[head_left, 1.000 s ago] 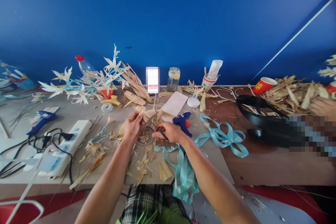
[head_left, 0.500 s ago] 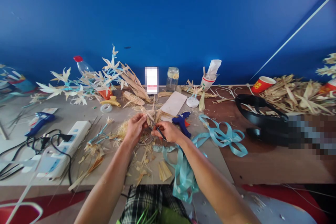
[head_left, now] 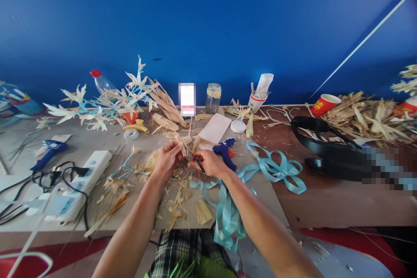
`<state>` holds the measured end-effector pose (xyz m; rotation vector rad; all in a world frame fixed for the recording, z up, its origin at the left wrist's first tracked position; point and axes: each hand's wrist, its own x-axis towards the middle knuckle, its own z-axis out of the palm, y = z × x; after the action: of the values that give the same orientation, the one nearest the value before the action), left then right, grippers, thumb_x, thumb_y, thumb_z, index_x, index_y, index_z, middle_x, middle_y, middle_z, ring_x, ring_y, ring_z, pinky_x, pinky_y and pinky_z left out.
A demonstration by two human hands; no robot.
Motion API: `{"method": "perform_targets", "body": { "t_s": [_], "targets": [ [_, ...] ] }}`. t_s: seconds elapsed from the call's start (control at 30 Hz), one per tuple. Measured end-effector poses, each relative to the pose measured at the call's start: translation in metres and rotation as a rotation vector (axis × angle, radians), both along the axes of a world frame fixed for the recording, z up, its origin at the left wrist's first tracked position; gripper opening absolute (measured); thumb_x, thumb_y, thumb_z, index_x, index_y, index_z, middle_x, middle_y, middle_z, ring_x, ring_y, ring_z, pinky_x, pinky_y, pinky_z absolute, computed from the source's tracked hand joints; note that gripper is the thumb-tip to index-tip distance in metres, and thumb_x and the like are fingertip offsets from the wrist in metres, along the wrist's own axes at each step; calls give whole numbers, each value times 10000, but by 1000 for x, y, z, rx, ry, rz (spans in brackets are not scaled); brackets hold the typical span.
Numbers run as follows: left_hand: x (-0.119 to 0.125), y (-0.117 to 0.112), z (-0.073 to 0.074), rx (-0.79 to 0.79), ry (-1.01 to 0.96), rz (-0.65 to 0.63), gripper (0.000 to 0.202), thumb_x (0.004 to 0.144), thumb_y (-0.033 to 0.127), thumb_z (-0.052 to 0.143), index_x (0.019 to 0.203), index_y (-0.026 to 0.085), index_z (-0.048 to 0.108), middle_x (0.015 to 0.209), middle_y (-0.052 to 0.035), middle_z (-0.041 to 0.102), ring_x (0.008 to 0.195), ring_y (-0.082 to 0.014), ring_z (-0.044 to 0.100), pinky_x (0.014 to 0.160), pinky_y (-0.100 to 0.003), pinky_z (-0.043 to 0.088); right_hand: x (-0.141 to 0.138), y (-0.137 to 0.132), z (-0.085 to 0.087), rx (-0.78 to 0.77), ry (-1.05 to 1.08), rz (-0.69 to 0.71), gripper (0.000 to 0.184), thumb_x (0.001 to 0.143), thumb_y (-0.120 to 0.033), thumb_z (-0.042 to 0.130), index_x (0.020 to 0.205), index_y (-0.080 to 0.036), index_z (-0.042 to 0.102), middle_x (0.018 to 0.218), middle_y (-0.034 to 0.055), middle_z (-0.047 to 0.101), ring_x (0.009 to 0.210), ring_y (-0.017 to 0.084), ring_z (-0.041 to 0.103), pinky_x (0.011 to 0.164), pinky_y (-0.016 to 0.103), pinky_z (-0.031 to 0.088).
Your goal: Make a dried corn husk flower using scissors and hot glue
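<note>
Near the centre of the frame, the left hand (head_left: pixel 170 157) is pinching a pale strip of corn husk (head_left: pixel 184 142) between thumb and fingertips, while the right hand (head_left: pixel 208 163), just beside it, is gripping dark-handled scissors (head_left: pixel 199 165). The scissor blades are pointing toward the husk; whether they are touching it is too small to tell. Loose husk scraps (head_left: pixel 177 200) are lying below the hands on the tabletop (head_left: pixel 325 208). A blue glue gun (head_left: pixel 224 153) is resting just right of the right hand, and light-blue ribbon (head_left: pixel 228 215) is passing under the right forearm and looping out to the right. Above the hands, a corn cob (head_left: pixel 165 122) and a white card (head_left: pixel 215 128) are lying apart. A white power strip (head_left: pixel 83 182) is sitting at lower left, and husk flowers (head_left: pixel 97 117) are spreading across the upper left.
</note>
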<state>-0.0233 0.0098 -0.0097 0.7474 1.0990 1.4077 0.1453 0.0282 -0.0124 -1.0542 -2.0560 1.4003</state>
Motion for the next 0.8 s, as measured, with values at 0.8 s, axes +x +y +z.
{"method": "perform_targets", "body": {
  "t_s": [0.8],
  "targets": [
    [0, -3, 6, -116, -51, -121, 221, 622, 271, 692, 586, 159, 506, 447, 61, 446, 345, -43, 335, 375, -184, 256, -1, -4, 9, -25, 40, 9, 345, 701, -486, 676, 732, -149, 612, 532, -42, 498, 515, 78, 399, 492, 192, 301]
  ]
}}
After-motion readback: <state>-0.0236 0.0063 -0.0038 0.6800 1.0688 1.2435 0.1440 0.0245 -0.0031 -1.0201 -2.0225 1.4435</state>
